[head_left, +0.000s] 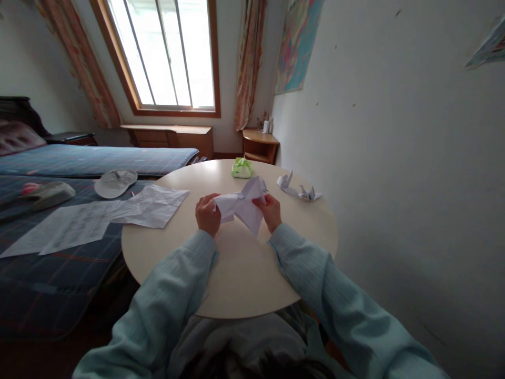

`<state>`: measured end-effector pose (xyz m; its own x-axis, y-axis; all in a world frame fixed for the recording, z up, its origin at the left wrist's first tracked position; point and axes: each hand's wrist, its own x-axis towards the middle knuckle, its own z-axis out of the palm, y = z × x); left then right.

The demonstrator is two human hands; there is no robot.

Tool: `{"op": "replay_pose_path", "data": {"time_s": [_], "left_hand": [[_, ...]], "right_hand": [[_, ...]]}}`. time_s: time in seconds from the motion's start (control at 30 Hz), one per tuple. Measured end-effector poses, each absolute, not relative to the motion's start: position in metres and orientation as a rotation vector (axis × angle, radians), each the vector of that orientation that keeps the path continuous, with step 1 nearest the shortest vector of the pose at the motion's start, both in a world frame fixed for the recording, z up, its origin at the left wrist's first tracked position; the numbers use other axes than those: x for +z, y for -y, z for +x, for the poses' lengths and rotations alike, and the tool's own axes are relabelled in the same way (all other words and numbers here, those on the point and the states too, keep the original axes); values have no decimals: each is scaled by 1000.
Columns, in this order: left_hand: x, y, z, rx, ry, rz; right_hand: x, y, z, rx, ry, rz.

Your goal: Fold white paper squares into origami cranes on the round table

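Between my hands, above the round table, is a partly folded sheet of white paper with several flaps and creases. My left hand is closed on its left end, fingers curled over the edge. The right side of the paper is pinched by my right hand, thumb on the near face. To the right on the table lie two folded paper figures, one with upright points and one beside it; their exact shapes are too small to tell.
A green tissue pack stands at the table's far side. Creased paper overlaps the table's left edge, beside printed sheets on the bed. A white cap lies there too. The wall is close on the right.
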<state>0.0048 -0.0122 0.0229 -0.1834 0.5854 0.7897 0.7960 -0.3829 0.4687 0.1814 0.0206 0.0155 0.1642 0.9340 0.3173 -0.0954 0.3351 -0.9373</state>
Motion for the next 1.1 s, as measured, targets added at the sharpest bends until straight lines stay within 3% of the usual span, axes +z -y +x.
{"op": "replay_pose_path", "data": {"time_s": [0.7, 0.97, 1.1], "left_hand": [[24, 8, 1, -1626, 1650, -1766], [24, 5, -1, -1937, 1968, -1704], [17, -2, -4, -1922, 2216, -1704]], "right_hand": [[18, -22, 185, 863, 1093, -929], [14, -28, 187, 926, 1063, -915], [10, -31, 190, 968, 1071, -965]]}}
